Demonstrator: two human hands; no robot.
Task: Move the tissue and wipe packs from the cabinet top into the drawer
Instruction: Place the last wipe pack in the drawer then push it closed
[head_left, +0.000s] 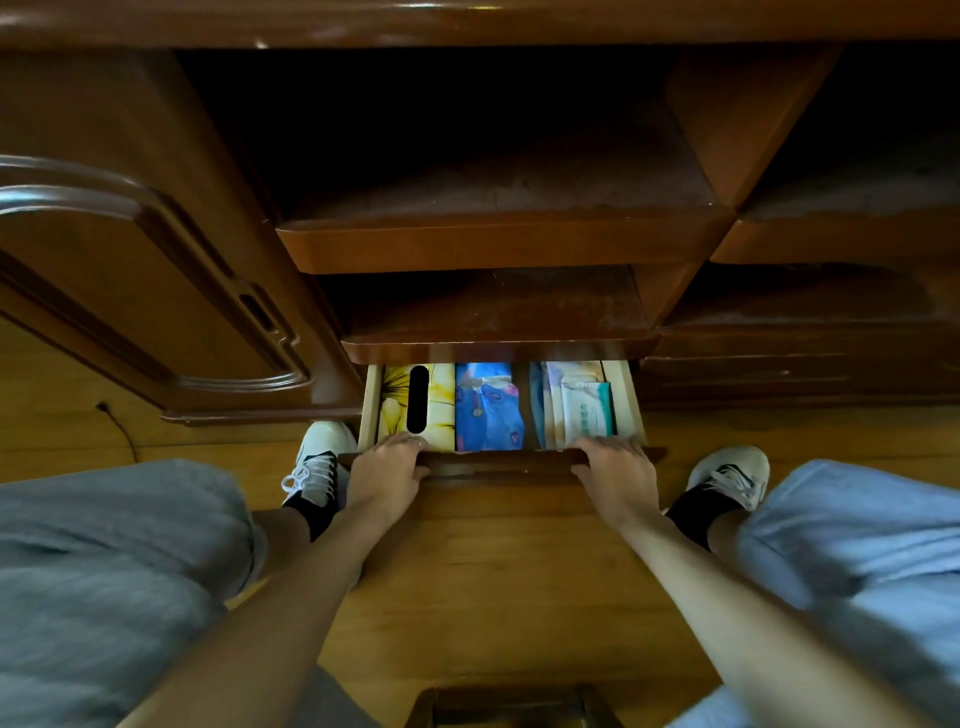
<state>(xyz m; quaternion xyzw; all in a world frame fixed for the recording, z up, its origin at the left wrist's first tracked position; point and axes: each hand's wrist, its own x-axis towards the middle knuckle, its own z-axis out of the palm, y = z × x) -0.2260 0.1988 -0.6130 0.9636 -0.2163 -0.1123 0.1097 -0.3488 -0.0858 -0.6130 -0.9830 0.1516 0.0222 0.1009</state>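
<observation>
Both my hands grip the drawer front (498, 460) at frame centre: left hand (387, 465) and right hand (618, 467), fingers curled over its edge; yellow tissue pack (441, 402), blue pack (488, 410), white wipe pack (584, 410) lie inside

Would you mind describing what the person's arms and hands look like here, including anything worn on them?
Both forearms are bare, with no sleeves in view. The left hand and right hand wear no gloves, and no watch or bracelet shows at either wrist. There may be a ring on a left finger, but it is too small to tell. No markings are visible.
</observation>
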